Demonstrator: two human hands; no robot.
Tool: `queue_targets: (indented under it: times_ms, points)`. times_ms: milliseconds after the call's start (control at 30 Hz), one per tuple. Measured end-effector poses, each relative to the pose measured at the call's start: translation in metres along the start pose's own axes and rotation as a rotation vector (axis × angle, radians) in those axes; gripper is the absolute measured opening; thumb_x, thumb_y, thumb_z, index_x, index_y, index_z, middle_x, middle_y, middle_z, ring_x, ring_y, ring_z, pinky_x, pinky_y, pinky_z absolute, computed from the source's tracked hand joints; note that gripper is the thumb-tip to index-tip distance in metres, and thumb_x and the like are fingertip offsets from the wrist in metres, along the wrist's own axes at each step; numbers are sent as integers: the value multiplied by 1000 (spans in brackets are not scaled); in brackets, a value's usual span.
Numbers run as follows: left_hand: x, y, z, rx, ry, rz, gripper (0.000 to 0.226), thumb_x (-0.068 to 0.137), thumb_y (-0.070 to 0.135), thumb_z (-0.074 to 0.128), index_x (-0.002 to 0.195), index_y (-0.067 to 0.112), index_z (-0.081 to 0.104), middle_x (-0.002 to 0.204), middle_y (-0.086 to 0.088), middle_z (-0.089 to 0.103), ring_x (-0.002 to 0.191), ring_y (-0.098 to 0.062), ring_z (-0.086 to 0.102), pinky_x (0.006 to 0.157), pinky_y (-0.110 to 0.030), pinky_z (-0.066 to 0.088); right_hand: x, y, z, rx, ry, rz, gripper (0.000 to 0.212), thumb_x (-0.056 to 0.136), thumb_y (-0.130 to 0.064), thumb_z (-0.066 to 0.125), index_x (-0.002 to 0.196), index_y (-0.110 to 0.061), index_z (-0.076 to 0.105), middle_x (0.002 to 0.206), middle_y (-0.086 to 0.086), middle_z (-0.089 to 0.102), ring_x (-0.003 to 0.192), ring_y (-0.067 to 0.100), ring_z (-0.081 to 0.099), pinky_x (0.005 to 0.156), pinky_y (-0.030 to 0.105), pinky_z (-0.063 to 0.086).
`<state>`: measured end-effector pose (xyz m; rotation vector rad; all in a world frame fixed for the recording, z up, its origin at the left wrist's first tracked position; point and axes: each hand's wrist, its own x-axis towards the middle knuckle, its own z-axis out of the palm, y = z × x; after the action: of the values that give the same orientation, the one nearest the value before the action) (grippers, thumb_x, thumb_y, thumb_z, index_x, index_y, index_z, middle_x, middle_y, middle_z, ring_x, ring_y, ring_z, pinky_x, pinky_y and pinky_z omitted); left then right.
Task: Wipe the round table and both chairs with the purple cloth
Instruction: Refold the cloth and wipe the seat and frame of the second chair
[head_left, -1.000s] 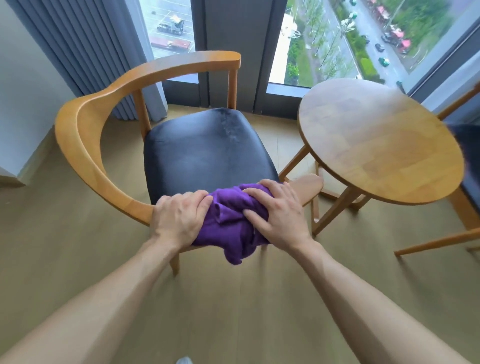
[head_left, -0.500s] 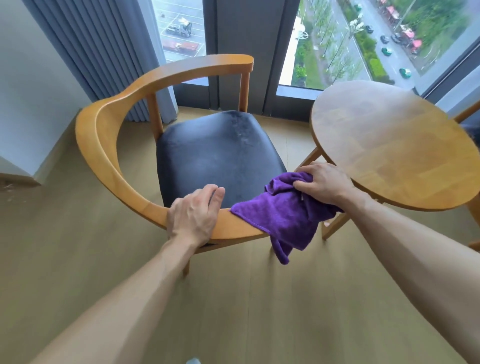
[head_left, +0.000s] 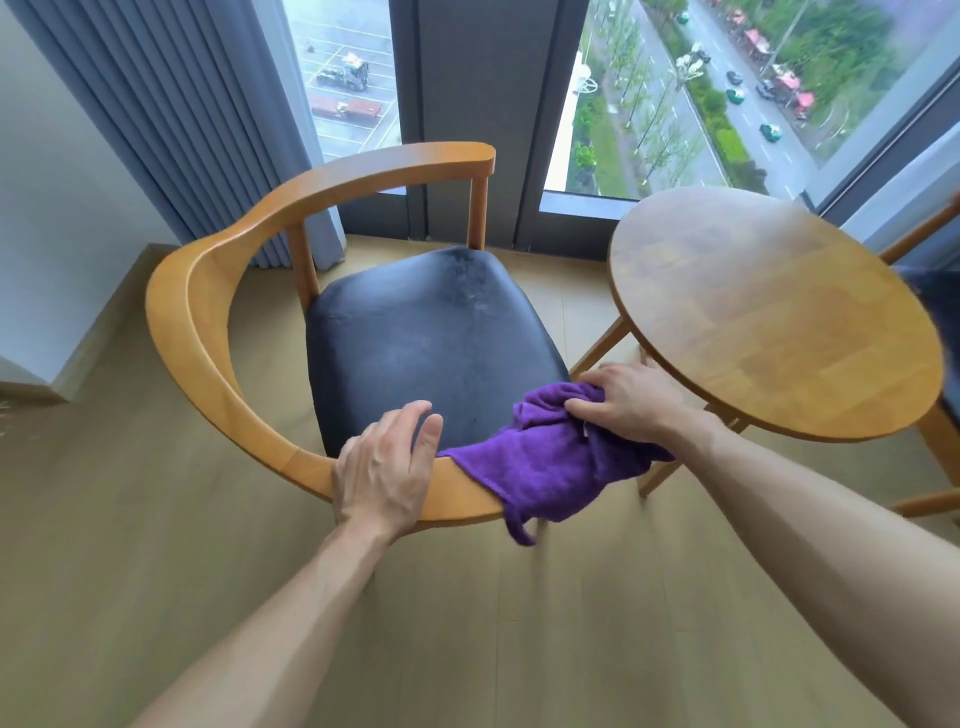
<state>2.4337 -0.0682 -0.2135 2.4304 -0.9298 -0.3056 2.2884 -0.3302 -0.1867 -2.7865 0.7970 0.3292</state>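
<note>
Purple cloth (head_left: 545, 462) is bunched in your right hand (head_left: 631, 402) on the near chair arm (head_left: 457, 493), while your left hand (head_left: 384, 467) rests there, fingers loose.

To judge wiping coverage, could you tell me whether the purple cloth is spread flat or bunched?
Bunched: the right hand grips the crumpled purple cloth, draped over the chair rail.

Two bare forearms, no sleeves, no jewellery

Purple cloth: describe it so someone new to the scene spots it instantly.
Start at the wooden armchair with the black seat, left of the round table. Follow its curved rail to the near end by the table. The purple cloth drapes over that end, gripped by the right hand; it is the only purple, soft thing here.
</note>
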Motion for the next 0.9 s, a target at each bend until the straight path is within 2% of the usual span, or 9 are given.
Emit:
queue_targets:
  times_ms: [100, 200, 300, 367, 467, 533, 633, 833, 900]
  points:
    - [1, -2, -1, -52, 23, -4, 80, 91, 68, 4, 134, 26, 57, 129, 7, 64, 116, -20, 59, 94, -38, 41, 5, 16, -7, 17, -32, 8, 35, 84, -62, 44, 84, -31, 61, 79, -17, 54, 84, 17, 56, 70, 34, 41]
    - [5, 0, 1, -73, 30, -45, 74, 96, 68, 8, 132, 26, 57, 130, 5, 63, 118, -21, 57, 96, -39, 42, 4, 14, -5, -21, -23, -12, 36, 81, -68, 37, 80, -35, 53, 77, -21, 50, 82, 13, 52, 68, 32, 37]
    - [18, 7, 2, -83, 35, -126, 79, 88, 67, 3, 130, 28, 56, 130, 5, 60, 118, -21, 54, 95, -42, 43, 5, 0, -7, -75, -82, -76, 55, 80, -74, 26, 85, -31, 59, 79, -15, 58, 75, 8, 52, 68, 35, 43]
    - [22, 9, 3, -65, 68, -166, 78, 89, 66, 3, 129, 27, 56, 128, 5, 59, 117, -22, 53, 92, -42, 44, 8, -16, -9, -71, -159, -143, 55, 84, -74, 29, 85, -28, 58, 81, -10, 60, 75, 9, 55, 74, 39, 49]
    - [19, 12, 7, -69, 175, -191, 71, 99, 62, 11, 128, 20, 60, 127, 3, 61, 116, -23, 55, 93, -41, 45, 9, -37, -7, -2, -232, -253, 47, 89, -70, 37, 83, -26, 53, 80, -8, 60, 77, 14, 57, 73, 40, 50]
    - [17, 12, 9, -95, 257, -219, 67, 98, 56, 15, 128, 17, 61, 127, 2, 61, 118, -22, 55, 96, -39, 45, 10, -49, -3, 78, -285, -338, 40, 89, -70, 38, 85, -33, 52, 83, -10, 59, 81, 12, 57, 76, 39, 50]
    - [25, 16, 12, -112, 392, -300, 61, 100, 52, 21, 130, 15, 59, 130, 1, 58, 120, -19, 55, 99, -37, 45, 23, -58, 2, 219, -388, -465, 33, 90, -66, 39, 95, -36, 52, 94, -11, 62, 92, 12, 58, 85, 38, 48]
    - [30, 26, 15, 15, 612, -457, 58, 100, 47, 27, 127, 9, 63, 132, -7, 59, 127, -27, 53, 108, -50, 38, 35, -72, 8, 455, -517, -591, 33, 95, -56, 43, 107, -30, 58, 99, -7, 62, 96, 16, 58, 91, 41, 48]
    - [31, 29, 17, 83, 647, -512, 57, 100, 45, 29, 126, 7, 64, 132, -10, 59, 127, -30, 52, 109, -53, 35, 37, -72, 11, 489, -539, -592, 32, 95, -57, 42, 109, -33, 59, 101, -9, 62, 97, 14, 59, 91, 40, 49]
